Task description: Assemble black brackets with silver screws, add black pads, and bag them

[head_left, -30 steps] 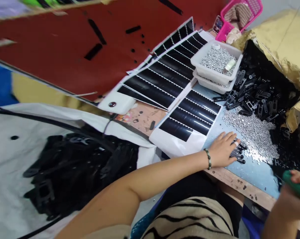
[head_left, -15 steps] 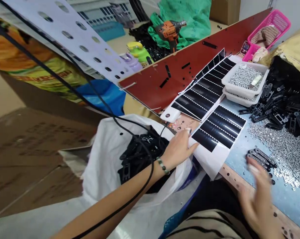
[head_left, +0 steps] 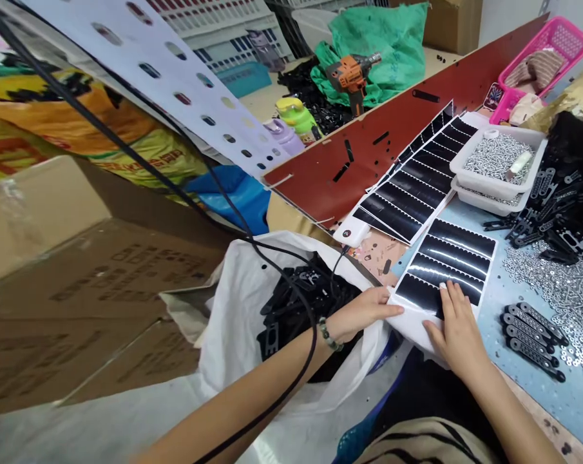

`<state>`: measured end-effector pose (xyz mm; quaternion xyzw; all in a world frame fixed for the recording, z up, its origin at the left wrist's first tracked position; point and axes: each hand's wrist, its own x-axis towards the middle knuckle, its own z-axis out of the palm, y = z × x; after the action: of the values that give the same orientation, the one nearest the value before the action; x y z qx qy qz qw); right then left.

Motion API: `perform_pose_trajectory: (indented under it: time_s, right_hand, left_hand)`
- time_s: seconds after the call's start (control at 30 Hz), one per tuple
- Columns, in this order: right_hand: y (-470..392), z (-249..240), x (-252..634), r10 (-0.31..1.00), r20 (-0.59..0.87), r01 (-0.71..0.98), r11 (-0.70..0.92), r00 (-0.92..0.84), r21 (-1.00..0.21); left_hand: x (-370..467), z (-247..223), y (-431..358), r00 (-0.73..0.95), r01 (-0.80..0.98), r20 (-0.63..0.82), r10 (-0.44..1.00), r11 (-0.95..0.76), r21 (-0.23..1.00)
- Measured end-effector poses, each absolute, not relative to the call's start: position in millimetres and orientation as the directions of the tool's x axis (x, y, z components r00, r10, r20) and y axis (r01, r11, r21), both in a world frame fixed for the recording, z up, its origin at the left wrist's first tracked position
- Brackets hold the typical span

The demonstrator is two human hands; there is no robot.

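A sheet of black stickers [head_left: 453, 254] with scalloped edges lies at the near edge of the table. My left hand [head_left: 363, 314] pinches the white left margin of this sheet between thumb and fingers. Lying flat on its lower right part is my right hand [head_left: 458, 332], fingers stretched out over the lowest black strips. Just right of that hand, several black slotted metal-looking pieces [head_left: 533, 335] lie side by side on the blue tabletop. More sticker sheets [head_left: 411, 183] are stacked behind, against the red board.
Loose silver screws [head_left: 556, 283] spread at the right, near a pile of black parts [head_left: 562, 212]. White tubs [head_left: 494, 190] hold screws. A white sack [head_left: 223, 309] of black parts sits below my left arm, crossed by a black cable [head_left: 291, 283]. An orange drill [head_left: 353, 77] stands behind the red board [head_left: 320, 187].
My right hand has moved left from beside the black pieces onto the sticker sheet. My left hand now grips the sheet's edge. More black pieces show in the row, and the view has shifted.
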<state>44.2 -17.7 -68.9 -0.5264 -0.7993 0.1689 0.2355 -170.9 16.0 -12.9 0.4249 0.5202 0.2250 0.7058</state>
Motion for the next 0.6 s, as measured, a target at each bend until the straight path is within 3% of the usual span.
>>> perform_pose_trajectory:
  time_s: [0.07,0.17,0.33,0.6]
  right_hand:
    - [-9,-62,39,0.909,0.21,0.735,0.416,-0.361,-0.536]
    - [6,-54,33,0.892,0.243,0.689,0.449,-0.381,-0.57]
    - [23,-46,38,0.926,0.212,0.695,0.376,-0.313,-0.613]
    - [43,-37,38,0.914,0.16,0.844,0.407,-0.374,-0.35]
  left_hand:
    - [-167,-9,22,0.438,0.116,-0.489,0.754,0.492,0.863]
    - [-161,-10,35,0.43,0.155,-0.407,0.806,0.378,0.913]
    - [-155,-14,53,0.47,0.237,-0.36,0.806,0.278,0.931]
    - [-161,-26,52,0.422,0.433,-0.31,0.852,0.11,0.895]
